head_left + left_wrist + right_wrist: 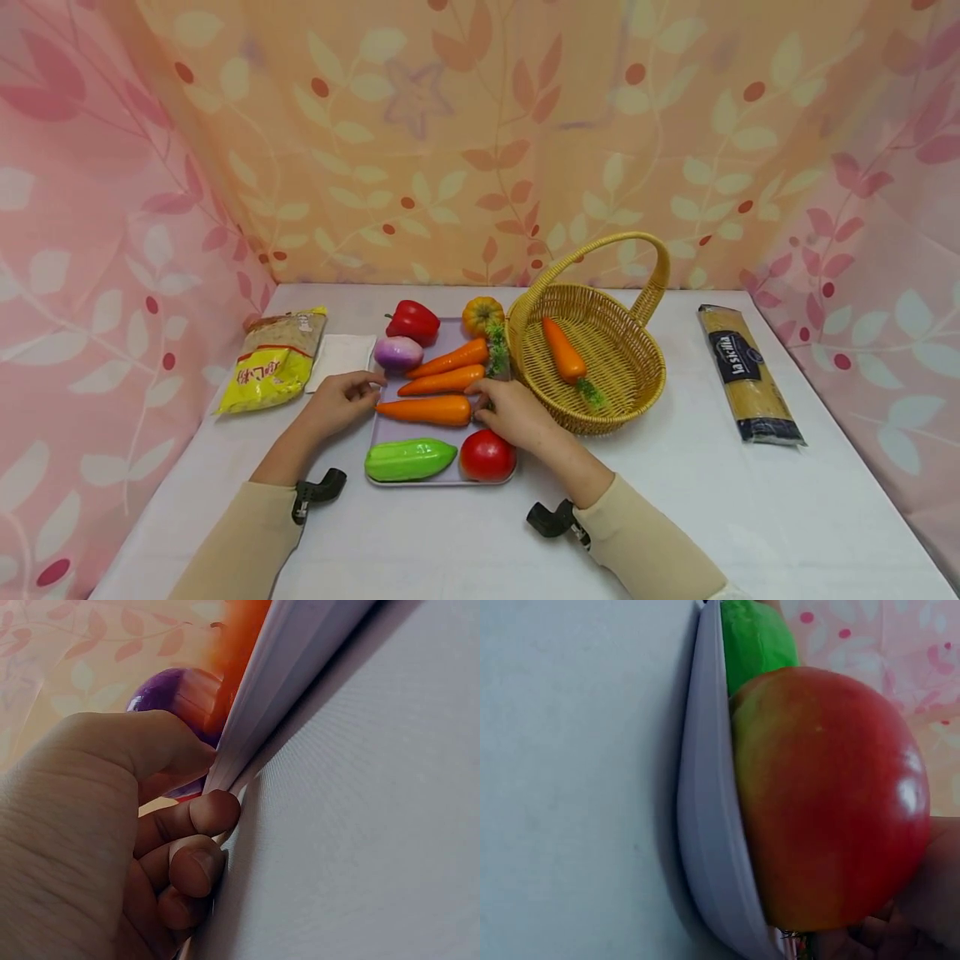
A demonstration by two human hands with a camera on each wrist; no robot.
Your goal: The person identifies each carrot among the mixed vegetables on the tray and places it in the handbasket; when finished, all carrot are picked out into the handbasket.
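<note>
Left hand [347, 403] pinched the tray [450, 330] by its left edge, apparently steadying it, while the right hand [513, 411], grip unclear, lay over its opposite side.

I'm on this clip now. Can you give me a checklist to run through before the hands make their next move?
1. Left hand at the tray: ok, thumb and fingertips meet its left rim.
2. Right hand secure on the tray: cannot tell; the round red fruit blocks much of the right wrist view.
3. Three carrots on the tray: ok, lying side by side.
4. Clear gap between tray and basket: not ok, none shows in the head view.
5. Single carrot inside the basket: ok.
</note>
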